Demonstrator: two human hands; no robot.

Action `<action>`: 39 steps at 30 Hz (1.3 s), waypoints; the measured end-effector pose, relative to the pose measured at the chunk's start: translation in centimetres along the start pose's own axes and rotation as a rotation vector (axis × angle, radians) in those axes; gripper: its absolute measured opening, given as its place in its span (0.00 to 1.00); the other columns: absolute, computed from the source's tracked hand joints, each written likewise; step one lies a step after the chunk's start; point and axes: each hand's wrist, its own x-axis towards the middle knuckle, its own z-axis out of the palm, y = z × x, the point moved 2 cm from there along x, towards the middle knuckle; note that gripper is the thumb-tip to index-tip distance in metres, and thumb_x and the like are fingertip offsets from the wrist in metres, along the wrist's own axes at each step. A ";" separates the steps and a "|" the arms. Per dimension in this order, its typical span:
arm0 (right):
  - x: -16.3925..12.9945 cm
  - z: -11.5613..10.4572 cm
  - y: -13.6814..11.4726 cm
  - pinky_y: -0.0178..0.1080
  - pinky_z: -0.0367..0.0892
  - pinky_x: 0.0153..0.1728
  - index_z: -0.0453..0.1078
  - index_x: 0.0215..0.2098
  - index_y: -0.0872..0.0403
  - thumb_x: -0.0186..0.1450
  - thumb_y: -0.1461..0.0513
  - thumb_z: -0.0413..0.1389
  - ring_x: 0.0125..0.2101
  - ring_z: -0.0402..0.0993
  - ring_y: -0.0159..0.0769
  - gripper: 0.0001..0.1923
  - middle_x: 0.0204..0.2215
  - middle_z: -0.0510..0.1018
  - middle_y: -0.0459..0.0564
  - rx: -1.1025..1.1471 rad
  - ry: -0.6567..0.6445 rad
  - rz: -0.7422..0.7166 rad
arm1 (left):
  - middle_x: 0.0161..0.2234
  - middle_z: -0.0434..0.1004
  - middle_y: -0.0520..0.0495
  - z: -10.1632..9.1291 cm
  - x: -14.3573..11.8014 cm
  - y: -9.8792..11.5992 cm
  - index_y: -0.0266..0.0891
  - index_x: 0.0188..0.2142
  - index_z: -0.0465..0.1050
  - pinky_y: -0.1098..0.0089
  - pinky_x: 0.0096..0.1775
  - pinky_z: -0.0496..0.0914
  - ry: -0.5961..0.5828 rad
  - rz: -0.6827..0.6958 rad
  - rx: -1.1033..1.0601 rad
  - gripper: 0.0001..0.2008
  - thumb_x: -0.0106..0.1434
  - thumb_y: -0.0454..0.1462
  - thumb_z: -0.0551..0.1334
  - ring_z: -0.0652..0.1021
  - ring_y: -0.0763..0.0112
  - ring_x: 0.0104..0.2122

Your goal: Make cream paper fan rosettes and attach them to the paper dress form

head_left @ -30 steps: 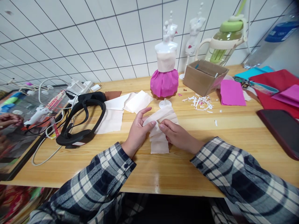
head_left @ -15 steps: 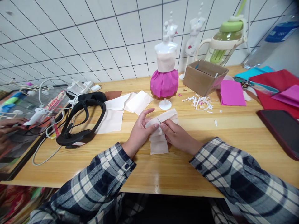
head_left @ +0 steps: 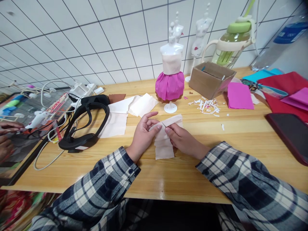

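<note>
Both my hands hold a strip of pale crepe paper (head_left: 164, 148) just above the wooden table. My left hand (head_left: 144, 134) pinches its left side between thumb and fingers, with the index finger stretched out. On the right, my right hand (head_left: 180, 138) grips the folded upper edge with thumb and forefinger. A thin dark line shows on the paper between my thumbs; I cannot tell whether it is a slit or a small tool. Beyond my hands stands a small white dress form (head_left: 171, 49) with a pale paper top and a gathered magenta paper skirt (head_left: 169, 86).
Left lie pale paper sheets (head_left: 115, 123) and a black headset (head_left: 88, 141) with cables. Another person's hands (head_left: 7, 138) are at the far left. Right are paper scraps (head_left: 207, 106), a cardboard box (head_left: 209, 81), magenta paper (head_left: 239, 96), a phone (head_left: 288, 134) and a jug (head_left: 231, 48).
The upper edge of the paper has dipped slightly, and my left fingers have shifted a little over it. The other person's hands at the far left have moved.
</note>
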 end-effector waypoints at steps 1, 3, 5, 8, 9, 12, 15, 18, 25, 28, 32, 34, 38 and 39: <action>0.0 0.0 0.0 0.36 0.60 0.28 0.62 0.42 0.51 0.71 0.48 0.44 0.25 0.65 0.32 0.17 0.26 0.67 0.42 0.010 -0.005 0.008 | 0.32 0.75 0.53 0.1 0.0 0.1 0.41 0.53 0.67 0.75 0.37 0.68 0.000 -0.006 0.006 0.26 0.56 0.37 0.71 0.76 0.75 0.32; -0.1 0.1 -0.1 0.35 0.60 0.25 0.60 0.40 0.51 0.71 0.47 0.44 0.23 0.63 0.30 0.17 0.25 0.66 0.41 0.040 -0.016 0.029 | 0.32 0.75 0.54 0.1 0.0 0.0 0.42 0.53 0.67 0.75 0.35 0.69 0.006 -0.015 -0.008 0.26 0.56 0.37 0.71 0.75 0.76 0.30; -0.1 0.1 -0.3 0.34 0.60 0.24 0.59 0.38 0.51 0.71 0.47 0.44 0.22 0.62 0.29 0.17 0.24 0.65 0.40 0.067 -0.028 0.041 | 0.32 0.76 0.54 -0.1 0.1 -0.2 0.42 0.53 0.67 0.75 0.34 0.69 0.021 -0.023 -0.056 0.26 0.56 0.38 0.71 0.75 0.76 0.29; -0.1 0.2 -0.4 0.34 0.60 0.24 0.58 0.36 0.50 0.71 0.47 0.44 0.21 0.61 0.29 0.16 0.22 0.64 0.39 0.071 -0.040 0.028 | 0.33 0.77 0.53 -0.3 0.3 -0.6 0.43 0.54 0.65 0.75 0.32 0.69 0.015 -0.053 -0.122 0.28 0.56 0.38 0.71 0.76 0.76 0.28; -0.2 0.1 -0.5 0.34 0.60 0.24 0.58 0.36 0.50 0.71 0.48 0.44 0.21 0.61 0.29 0.16 0.22 0.63 0.39 0.067 -0.038 0.022 | 0.33 0.77 0.53 -0.3 0.3 -0.7 0.43 0.55 0.65 0.75 0.32 0.70 0.007 -0.059 -0.130 0.28 0.56 0.38 0.71 0.76 0.76 0.28; -0.2 0.1 -0.3 0.34 0.60 0.25 0.58 0.36 0.50 0.71 0.48 0.44 0.21 0.61 0.29 0.16 0.21 0.63 0.38 0.055 -0.029 0.022 | 0.32 0.77 0.54 -0.4 0.3 -0.8 0.43 0.55 0.65 0.75 0.33 0.70 -0.008 -0.051 -0.130 0.29 0.56 0.37 0.71 0.76 0.76 0.29; -0.1 0.0 -0.2 0.34 0.59 0.24 0.58 0.36 0.50 0.71 0.48 0.44 0.21 0.61 0.29 0.16 0.20 0.63 0.38 0.051 -0.022 0.015 | 0.32 0.76 0.54 -0.3 0.3 -0.7 0.44 0.56 0.64 0.75 0.33 0.71 -0.013 -0.054 -0.133 0.29 0.56 0.37 0.71 0.76 0.76 0.29; -0.2 0.1 -0.2 0.33 0.59 0.24 0.58 0.35 0.50 0.71 0.48 0.44 0.21 0.61 0.29 0.16 0.20 0.63 0.38 0.051 -0.015 0.008 | 0.32 0.77 0.54 -0.2 0.3 -0.7 0.44 0.56 0.63 0.75 0.33 0.71 -0.013 -0.061 -0.136 0.30 0.56 0.37 0.71 0.77 0.76 0.28; -0.2 0.1 -0.3 0.34 0.60 0.24 0.58 0.36 0.50 0.71 0.47 0.43 0.21 0.62 0.29 0.17 0.20 0.63 0.38 0.074 -0.019 0.035 | 0.33 0.78 0.54 -0.3 0.3 -0.8 0.44 0.56 0.63 0.74 0.32 0.71 -0.010 -0.058 -0.145 0.31 0.56 0.37 0.71 0.77 0.76 0.28; -0.2 0.1 -0.4 0.34 0.59 0.25 0.58 0.36 0.50 0.71 0.47 0.43 0.21 0.61 0.29 0.17 0.20 0.63 0.38 0.079 -0.015 0.045 | 0.33 0.78 0.53 -0.3 0.3 -0.7 0.44 0.57 0.63 0.74 0.32 0.71 -0.010 -0.060 -0.136 0.31 0.56 0.37 0.71 0.77 0.75 0.28; -0.2 0.1 -0.5 0.34 0.60 0.25 0.58 0.35 0.50 0.71 0.46 0.43 0.21 0.61 0.29 0.17 0.20 0.63 0.38 0.088 -0.017 0.050 | 0.32 0.78 0.54 -0.3 0.3 -0.7 0.44 0.57 0.62 0.75 0.32 0.71 -0.008 -0.060 -0.133 0.31 0.56 0.37 0.71 0.76 0.76 0.28; -0.3 0.1 -0.5 0.34 0.60 0.25 0.58 0.35 0.50 0.71 0.46 0.44 0.21 0.61 0.29 0.18 0.20 0.63 0.38 0.095 -0.018 0.051 | 0.31 0.77 0.55 -0.3 0.3 -0.7 0.44 0.56 0.62 0.75 0.32 0.70 -0.007 -0.060 -0.137 0.31 0.56 0.37 0.71 0.76 0.77 0.27; -0.2 0.0 -0.4 0.34 0.60 0.24 0.58 0.35 0.50 0.71 0.47 0.44 0.21 0.61 0.29 0.17 0.20 0.62 0.38 0.117 -0.010 0.048 | 0.31 0.77 0.55 -0.3 0.3 -0.7 0.44 0.56 0.62 0.75 0.33 0.70 -0.007 -0.056 -0.144 0.31 0.55 0.37 0.71 0.76 0.77 0.27; -0.2 0.0 -0.4 0.34 0.59 0.24 0.58 0.36 0.50 0.71 0.47 0.45 0.20 0.61 0.29 0.16 0.20 0.62 0.38 0.120 -0.009 0.049 | 0.32 0.77 0.54 -0.2 0.3 -0.7 0.43 0.57 0.62 0.75 0.33 0.70 -0.008 -0.056 -0.144 0.31 0.56 0.37 0.71 0.76 0.76 0.27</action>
